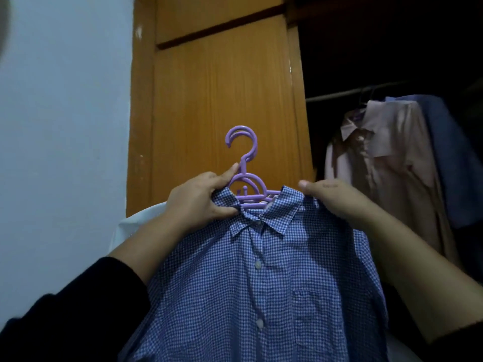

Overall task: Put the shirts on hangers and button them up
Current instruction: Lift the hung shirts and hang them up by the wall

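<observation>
fingers of both hands curl tight, gripping the checked shirt at its hanger.

Both arms raised, forearms converging up toward frame centre. Left hand: back of hand to camera, fingers curled, thumb pinching the checked shirt collar at its left side, index finger extended up along the neck of the purple hanger. Left forearm bare up to a dark sleeve pushed up near the elbow. Right hand: back of hand up, thumb extended toward centre, fingers curled over the shirt's right shoulder and hidden behind the fabric. Right forearm bare, runs down to the lower right corner, dark sleeve edge just visible there. Hands level, well apart, one at each end of the collar.
</observation>
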`<state>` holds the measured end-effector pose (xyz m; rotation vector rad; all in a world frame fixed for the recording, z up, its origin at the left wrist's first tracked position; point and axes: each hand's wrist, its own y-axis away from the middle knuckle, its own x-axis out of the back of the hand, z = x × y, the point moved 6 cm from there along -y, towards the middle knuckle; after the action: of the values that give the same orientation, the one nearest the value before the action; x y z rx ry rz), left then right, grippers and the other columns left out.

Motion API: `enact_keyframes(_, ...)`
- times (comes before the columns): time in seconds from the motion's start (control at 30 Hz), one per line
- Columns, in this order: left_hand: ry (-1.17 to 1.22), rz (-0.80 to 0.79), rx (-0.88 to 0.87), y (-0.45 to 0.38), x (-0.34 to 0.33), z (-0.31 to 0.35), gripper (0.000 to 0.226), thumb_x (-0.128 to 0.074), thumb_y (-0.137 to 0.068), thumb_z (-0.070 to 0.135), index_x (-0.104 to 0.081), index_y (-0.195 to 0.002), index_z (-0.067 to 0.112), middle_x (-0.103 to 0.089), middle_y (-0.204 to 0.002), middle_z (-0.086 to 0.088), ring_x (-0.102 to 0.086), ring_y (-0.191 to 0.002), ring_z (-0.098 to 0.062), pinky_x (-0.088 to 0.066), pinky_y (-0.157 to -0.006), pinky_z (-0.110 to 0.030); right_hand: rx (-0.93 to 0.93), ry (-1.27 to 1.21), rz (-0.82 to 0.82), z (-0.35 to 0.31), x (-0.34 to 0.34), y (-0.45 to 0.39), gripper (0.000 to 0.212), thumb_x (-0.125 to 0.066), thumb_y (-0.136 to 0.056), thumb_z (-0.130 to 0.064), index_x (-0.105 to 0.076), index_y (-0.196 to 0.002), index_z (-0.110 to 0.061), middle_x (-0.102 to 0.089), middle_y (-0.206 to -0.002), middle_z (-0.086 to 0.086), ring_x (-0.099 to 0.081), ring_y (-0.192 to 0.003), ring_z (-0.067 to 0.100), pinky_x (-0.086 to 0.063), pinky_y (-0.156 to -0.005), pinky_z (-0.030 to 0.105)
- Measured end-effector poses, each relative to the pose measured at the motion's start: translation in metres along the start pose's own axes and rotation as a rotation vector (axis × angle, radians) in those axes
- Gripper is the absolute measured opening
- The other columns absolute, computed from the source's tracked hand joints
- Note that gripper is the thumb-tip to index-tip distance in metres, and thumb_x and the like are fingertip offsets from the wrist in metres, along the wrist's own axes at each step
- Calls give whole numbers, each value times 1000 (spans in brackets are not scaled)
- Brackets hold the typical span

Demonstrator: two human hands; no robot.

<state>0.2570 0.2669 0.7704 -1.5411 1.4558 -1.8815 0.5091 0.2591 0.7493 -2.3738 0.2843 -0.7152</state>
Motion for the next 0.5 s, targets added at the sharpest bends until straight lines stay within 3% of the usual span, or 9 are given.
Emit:
enact_keyframes(0.13,56,7,-1,-10,-18,10,90,-71,-74,54,-3,-133,60,-56,-109,10,-52,-99,-9,-48,-79,-35,-100,-58,-124,10,11,-10,22,-65,-86,-29,-75,-82,-9,-74,-79,8,-69,-77,23,-53,-78,34)
enact_keyframes(0.23,87,-11,-2,-20,-30,18,90,-70,-75,54,-3,-135,59,-56,-118,11,-52,-107,-10,-48,-83,-35,16,-224,51,15,25,-22,11,-69,-82,-14,-73,-72,-13,-71,-70,5,-64,-71,20,-52,-69,31)
enact_keyframes(0.3,110,-8,17,-32,-34,21,89,-70,-75,55,-6,-139,58,-54,-126,10,-51,-115,-12,-48,-87,-35,163,-241,221,15,36,-25,18,-68,-83,-14,-71,-67,-20,-68,-63,-8,-61,-67,8,-48,-62,21)
enact_keyframes(0.37,106,-5,30,-45,-38,25,89,-69,-76,55,-9,-142,56,-54,-127,8,-51,-115,-14,-47,-87,-34,265,-186,277,17,46,-24,20,-67,-85,-17,-70,-67,-26,-67,-62,-16,-58,-63,-5,-45,-60,13)
enact_keyframes(0.43,85,-1,29,-57,-42,29,89,-68,-76,57,-10,-142,56,-55,-125,8,-52,-113,-14,-48,-85,-35,280,-136,264,24,59,-28,18,-64,-87,-22,-71,-72,-29,-69,-70,-17,-59,-71,-4,-46,-68,18)
enact_keyframes(0.5,83,12,33,-66,-49,35,88,-67,-76,58,-9,-142,57,-55,-125,8,-52,-113,-14,-49,-85,-36,198,-39,215,40,75,-41,15,-58,-92,-28,-73,-90,-28,-70,-94,-12,-61,-92,6,-47,-84,28)
